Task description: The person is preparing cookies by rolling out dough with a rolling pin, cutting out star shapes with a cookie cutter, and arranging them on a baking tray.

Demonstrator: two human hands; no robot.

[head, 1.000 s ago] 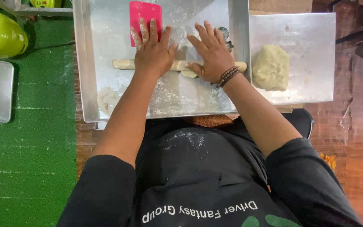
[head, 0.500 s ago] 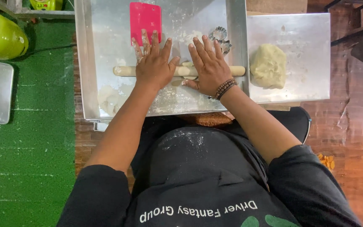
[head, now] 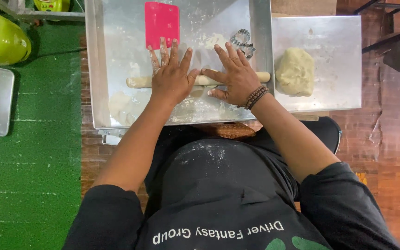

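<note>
Head view, looking straight down: two hands lie flat on one wooden rolling pin [head: 200, 80], which runs left to right across the upper middle of the frame inside a large metal tray [head: 99, 69]. The left hand [head: 172, 78] presses on the pin's left half, fingers spread and dusted with flour. The right hand [head: 234, 74] covers the right half, fingers also spread, thumb pointing toward the other hand (a beaded bracelet [head: 256, 96] sits at its wrist). A bit of flattened dough shows between the two hands under the pin.

One pink scraper [head: 162, 23] lies just above the left fingertips. One metal cookie cutter [head: 242, 42] sits just above the right hand. One ball of dough [head: 295, 72] rests on a second, smaller tray [head: 339, 55] at the upper right.
</note>
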